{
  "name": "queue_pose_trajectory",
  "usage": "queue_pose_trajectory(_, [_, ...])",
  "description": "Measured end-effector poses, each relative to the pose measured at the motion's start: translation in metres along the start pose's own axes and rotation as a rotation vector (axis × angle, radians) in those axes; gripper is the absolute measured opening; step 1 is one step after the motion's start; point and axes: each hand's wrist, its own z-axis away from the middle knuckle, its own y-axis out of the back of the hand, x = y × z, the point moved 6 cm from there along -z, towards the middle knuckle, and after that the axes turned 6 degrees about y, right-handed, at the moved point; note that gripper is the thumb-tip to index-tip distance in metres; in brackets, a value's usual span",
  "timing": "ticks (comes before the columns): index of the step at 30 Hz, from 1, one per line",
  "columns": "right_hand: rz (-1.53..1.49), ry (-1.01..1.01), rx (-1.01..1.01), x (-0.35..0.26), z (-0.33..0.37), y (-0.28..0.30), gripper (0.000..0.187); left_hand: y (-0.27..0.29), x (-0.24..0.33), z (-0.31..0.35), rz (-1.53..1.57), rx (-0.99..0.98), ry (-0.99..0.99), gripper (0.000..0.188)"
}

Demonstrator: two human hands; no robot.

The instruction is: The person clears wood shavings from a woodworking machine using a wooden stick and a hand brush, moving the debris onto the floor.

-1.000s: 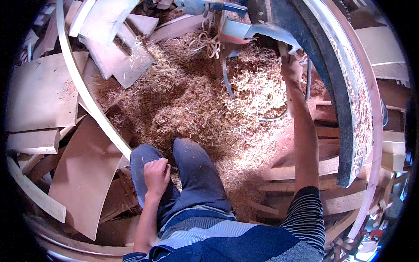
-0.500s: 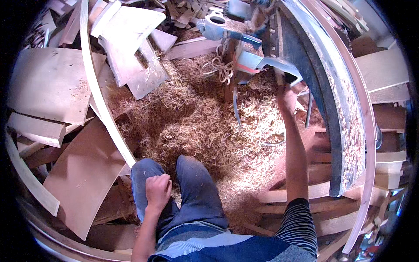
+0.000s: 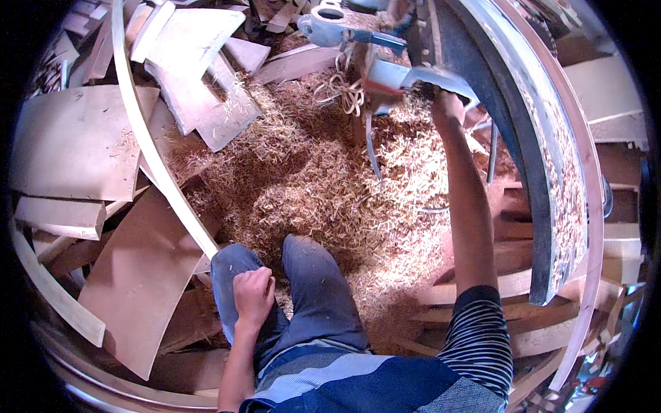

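Observation:
My left hand (image 3: 253, 296) is curled into a loose fist above my left thigh, near the knee, with nothing showing in it. My right arm stretches forward to a woodworking machine with a blue-grey metal frame (image 3: 527, 165). There my right hand (image 3: 449, 110) reaches in under a pale blue metal guard (image 3: 441, 79). Its fingers are hidden behind the guard, so whatever they touch cannot be made out. Beside the guard a bundle of looped cord (image 3: 351, 96) hangs from the machine. A thin grey cable or strip (image 3: 372, 148) dangles below it.
A heap of wood shavings (image 3: 310, 186) covers the floor ahead of my knees. Curved wooden boards (image 3: 138, 275) and offcuts pile up at the left, with a long pale strip (image 3: 162, 168) leaning over them. More timber (image 3: 516, 282) lies under the machine's shavings-strewn table (image 3: 561, 206).
My right hand has moved slightly farther forward, deeper under the guard. The view has shifted a little. My left fist stays by the left knee.

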Motion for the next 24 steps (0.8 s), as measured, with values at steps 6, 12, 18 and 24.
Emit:
queue_pose_trajectory(6, [0.09,0.311,-0.016,0.024,0.048,-0.02,0.024,0.0,-0.006,-0.002,-0.025,-0.009,0.035,0.015])
queue_pose_trajectory(12, [-0.158,0.348,-0.074,0.048,0.177,0.062,0.019,-0.012,-0.012,-0.009,0.028,0.005,-0.019,0.014])
queue_pose_trajectory(18, [0.092,0.348,-0.125,0.052,0.248,0.139,0.016,-0.012,-0.02,-0.006,-0.001,0.022,-0.006,0.013])
queue_pose_trajectory(24, [-0.224,0.206,0.144,0.054,0.166,0.061,0.016,0.0,-0.022,0.001,-0.049,0.018,-0.004,0.012])
